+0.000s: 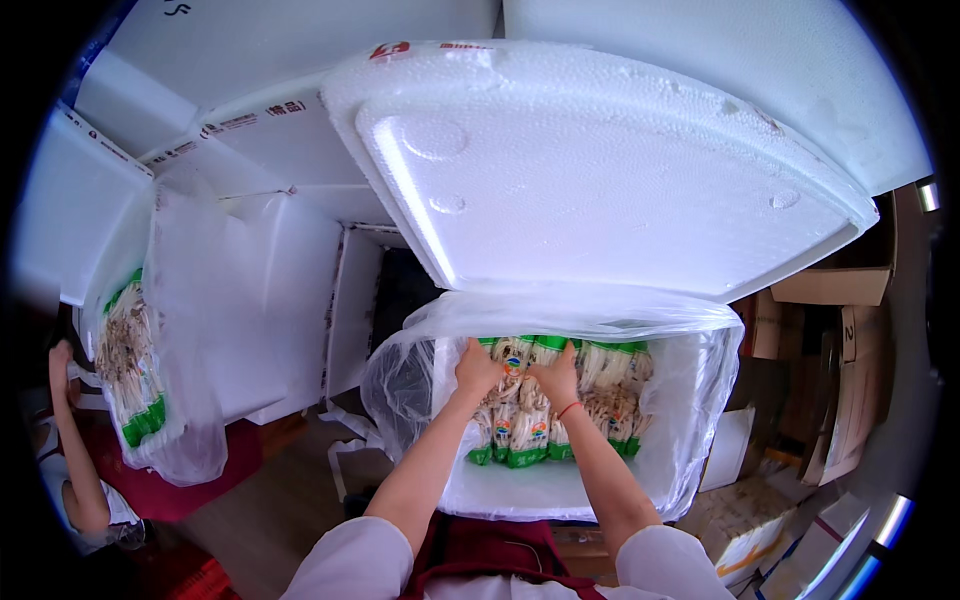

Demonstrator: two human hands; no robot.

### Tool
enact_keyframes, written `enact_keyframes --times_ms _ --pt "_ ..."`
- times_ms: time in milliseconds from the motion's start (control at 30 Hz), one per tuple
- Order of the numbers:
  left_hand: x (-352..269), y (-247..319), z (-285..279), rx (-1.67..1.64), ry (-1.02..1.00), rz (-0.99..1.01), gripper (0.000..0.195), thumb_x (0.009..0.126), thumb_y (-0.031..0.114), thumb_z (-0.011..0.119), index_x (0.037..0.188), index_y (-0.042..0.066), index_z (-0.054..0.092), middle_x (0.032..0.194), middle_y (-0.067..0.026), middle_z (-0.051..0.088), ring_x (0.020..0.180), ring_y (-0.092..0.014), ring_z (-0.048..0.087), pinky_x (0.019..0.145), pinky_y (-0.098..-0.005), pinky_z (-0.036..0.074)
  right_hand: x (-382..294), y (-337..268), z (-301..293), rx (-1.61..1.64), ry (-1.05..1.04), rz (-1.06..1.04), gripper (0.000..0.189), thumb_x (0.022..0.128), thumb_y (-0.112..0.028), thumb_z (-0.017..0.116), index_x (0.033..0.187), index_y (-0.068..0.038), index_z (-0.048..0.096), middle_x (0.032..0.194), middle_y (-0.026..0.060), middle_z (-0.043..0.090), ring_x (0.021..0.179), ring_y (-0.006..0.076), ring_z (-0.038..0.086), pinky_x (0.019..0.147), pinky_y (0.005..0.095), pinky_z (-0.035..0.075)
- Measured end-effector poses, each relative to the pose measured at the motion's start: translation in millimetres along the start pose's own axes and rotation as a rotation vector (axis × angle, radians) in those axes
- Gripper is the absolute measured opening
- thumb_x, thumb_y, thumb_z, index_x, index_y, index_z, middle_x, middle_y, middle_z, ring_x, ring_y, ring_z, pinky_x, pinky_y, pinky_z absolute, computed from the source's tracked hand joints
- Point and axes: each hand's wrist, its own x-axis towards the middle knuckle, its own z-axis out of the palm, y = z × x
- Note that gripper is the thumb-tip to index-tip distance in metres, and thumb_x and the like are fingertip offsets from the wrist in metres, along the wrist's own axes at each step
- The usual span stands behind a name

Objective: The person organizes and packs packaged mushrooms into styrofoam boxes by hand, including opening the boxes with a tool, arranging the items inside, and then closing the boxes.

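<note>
Before me stands a white foam box (574, 495) lined with a clear plastic bag (401, 397). Inside lie bagged enoki mushrooms in two rows, with green print at the packet ends. My left hand (478, 370) and my right hand (556, 377) reach into the far row and grip packets of enoki mushrooms (513, 367) from both sides, thumbs turned inward. Their fingertips are hidden among the packets. A red cord circles my right wrist. The near row of enoki packets (529, 435) lies just below my hands, stems and green ends towards me.
A foam lid (615, 187) leans upright behind the box. On the left, another lined foam box (180, 450) holds enoki packets (135, 360), with another person's hand (61, 360) beside it. Foam boxes (285, 292) stand nearby. Cardboard cartons (847, 397) line the right side.
</note>
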Motion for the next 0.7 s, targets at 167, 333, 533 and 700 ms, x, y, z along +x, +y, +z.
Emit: enact_keyframes --times_ms 167,333,533,700 --pt "-43 16 -14 -0.019 0.046 0.044 0.073 0.063 0.016 0.072 0.127 0.003 0.037 0.105 -0.0229 0.062 0.098 -0.038 0.060 0.083 -0.0436 0.047 -28 1 -19 0.081 0.065 0.060 0.100 0.062 -0.023 0.075 0.140 0.005 0.020 0.123 0.0286 0.052 0.112 0.0411 0.052 0.090 0.0415 0.045" --pt "-103 26 -51 -0.134 0.058 0.281 0.068 0.063 0.020 0.072 0.123 0.005 0.044 0.103 -0.0176 0.063 0.094 -0.034 0.062 0.079 -0.0405 0.049 -112 -17 -67 0.280 0.118 -0.045 0.080 0.068 -0.017 0.069 0.137 0.000 0.032 0.107 0.0149 0.062 0.091 0.0197 0.061 0.079 0.0312 0.049" --pt "-210 36 -163 -0.295 0.218 0.731 0.055 0.069 0.019 0.074 0.118 0.004 0.055 0.106 -0.0150 0.062 0.095 -0.030 0.061 0.081 -0.0379 0.049 -263 -107 -96 0.438 0.157 -0.182 0.069 0.074 -0.007 0.064 0.136 -0.001 0.034 0.114 0.0120 0.056 0.092 0.0170 0.058 0.077 0.0287 0.048" --pt "-324 28 -308 -0.325 0.344 0.919 0.056 0.074 0.019 0.071 0.124 0.002 0.051 0.110 -0.0156 0.058 0.101 -0.034 0.055 0.086 -0.0397 0.046 -390 -194 -78 0.553 0.157 -0.459 0.069 0.076 0.002 0.056 0.139 0.001 0.028 0.122 0.0130 0.050 0.103 0.0183 0.054 0.089 0.0288 0.044"
